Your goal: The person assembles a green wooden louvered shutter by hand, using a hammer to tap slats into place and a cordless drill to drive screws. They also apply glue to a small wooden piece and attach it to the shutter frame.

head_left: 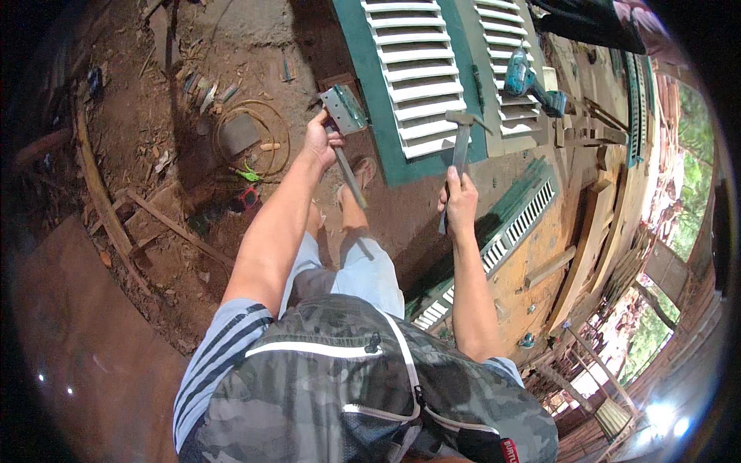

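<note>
My left hand [319,143] is closed around a metal hinge plate [340,108] with screw holes and a dark, narrow bar [351,177] that points back toward my legs. What kind of tool the bar is, I cannot make out. In my right hand [461,202] is a hammer [461,145], gripped by its handle with the head up and away from me. The hammer head overlaps a green-framed louvred shutter [392,163] with white slats. Both hands are in front of my body, apart from each other, and the hinge shows just left of the shutter's edge.
A teal cordless drill [521,73] lies on a second louvred shutter [494,31]. Another slatted panel [519,224] leans at the right, near long timber planks [590,239]. Coiled cord [287,143] and scraps lie on the dirt floor. A person's dark clothing [590,21] shows at top right.
</note>
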A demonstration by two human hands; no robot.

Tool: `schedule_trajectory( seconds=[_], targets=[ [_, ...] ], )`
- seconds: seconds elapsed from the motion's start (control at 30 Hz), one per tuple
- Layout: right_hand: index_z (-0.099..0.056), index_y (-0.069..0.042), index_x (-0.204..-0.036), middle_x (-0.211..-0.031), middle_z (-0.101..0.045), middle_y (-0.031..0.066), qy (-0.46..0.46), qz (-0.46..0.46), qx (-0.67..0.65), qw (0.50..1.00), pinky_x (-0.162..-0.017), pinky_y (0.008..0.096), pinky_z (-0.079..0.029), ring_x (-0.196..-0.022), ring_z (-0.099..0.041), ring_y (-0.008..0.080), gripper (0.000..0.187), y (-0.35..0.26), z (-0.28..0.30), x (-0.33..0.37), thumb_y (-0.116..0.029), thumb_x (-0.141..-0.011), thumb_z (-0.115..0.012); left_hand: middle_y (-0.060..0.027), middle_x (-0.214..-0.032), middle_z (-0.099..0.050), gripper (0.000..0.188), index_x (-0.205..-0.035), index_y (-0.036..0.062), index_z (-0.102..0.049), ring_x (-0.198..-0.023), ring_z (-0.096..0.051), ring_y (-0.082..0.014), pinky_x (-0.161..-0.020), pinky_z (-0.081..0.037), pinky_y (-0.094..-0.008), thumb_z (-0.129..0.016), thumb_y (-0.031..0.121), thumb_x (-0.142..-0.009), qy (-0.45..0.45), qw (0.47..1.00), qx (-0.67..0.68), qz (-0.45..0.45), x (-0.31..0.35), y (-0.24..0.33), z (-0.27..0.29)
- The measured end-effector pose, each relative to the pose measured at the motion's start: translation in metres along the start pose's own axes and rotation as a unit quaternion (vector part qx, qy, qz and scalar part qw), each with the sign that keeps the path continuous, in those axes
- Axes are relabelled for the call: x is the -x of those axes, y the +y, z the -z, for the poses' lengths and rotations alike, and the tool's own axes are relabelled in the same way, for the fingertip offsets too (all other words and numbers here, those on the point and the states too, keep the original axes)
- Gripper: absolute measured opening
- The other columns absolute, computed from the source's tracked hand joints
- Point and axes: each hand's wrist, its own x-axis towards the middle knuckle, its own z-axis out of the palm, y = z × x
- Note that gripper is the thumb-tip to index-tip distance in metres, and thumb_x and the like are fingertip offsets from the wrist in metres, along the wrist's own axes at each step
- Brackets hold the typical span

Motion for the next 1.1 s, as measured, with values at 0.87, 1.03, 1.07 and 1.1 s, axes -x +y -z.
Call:
schedule_trajectory(
  seconds=[0.87, 1.03, 1.07, 1.1],
  targets=[
    [-0.065, -0.001, -0.113, -0.088, -0.068, 0.0144, 0.189, 0.169, 0.481, 0.839, -0.084, 0.0504, -0.057, -0.088, -0.071, 0.0370, 0.047, -0.013, -0.020, -0.060, -0.046, -0.100, -0.069, -0.0048, -0.091, -0.072, 0.022, -0.111, 0.0003, -0.073, -0.076, -0.060, -0.0130, -0.067, -0.048, -0.0343, -0.068, 0.009, -0.092, 0.102, 0.907, -0.351, -0.211, -0.030, -0.028, -0.001],
    [-0.066, -0.003, -0.118, -0.104, -0.071, 0.0168, 0.036, 0.327, 0.417, 0.847, -0.081, 0.0466, -0.058, -0.096, -0.071, 0.0366, 0.052, -0.041, -0.081, -0.052, -0.048, -0.094, -0.075, -0.0039, -0.089, -0.070, 0.018, -0.108, 0.0026, -0.073, -0.078, -0.061, -0.0137, -0.067, -0.048, -0.0333, -0.066, 0.010, -0.092, 0.082, 0.914, -0.369, -0.148, -0.015, -0.026, -0.005],
    [-0.066, -0.003, -0.117, -0.100, -0.072, 0.0172, 0.013, 0.306, 0.432, 0.848, -0.080, 0.0463, -0.058, -0.096, -0.072, 0.0367, 0.056, -0.055, -0.108, -0.048, -0.052, -0.092, -0.076, -0.0040, -0.090, -0.070, 0.017, -0.107, 0.0032, -0.072, -0.080, -0.062, -0.0141, -0.069, -0.048, -0.0326, -0.065, 0.012, -0.094, 0.078, 0.919, -0.359, -0.145, -0.014, -0.027, -0.007],
    [-0.066, -0.003, -0.117, -0.100, -0.073, 0.0182, 0.001, 0.330, 0.442, 0.834, -0.079, 0.0468, -0.059, -0.096, -0.073, 0.0366, 0.058, -0.065, -0.134, -0.049, -0.053, -0.090, -0.077, -0.0043, -0.092, -0.070, 0.017, -0.106, 0.0036, -0.072, -0.083, -0.064, -0.0146, -0.071, -0.048, -0.0320, -0.062, 0.013, -0.095, 0.052, 0.957, -0.243, -0.150, -0.018, -0.032, -0.004]
  ],
)
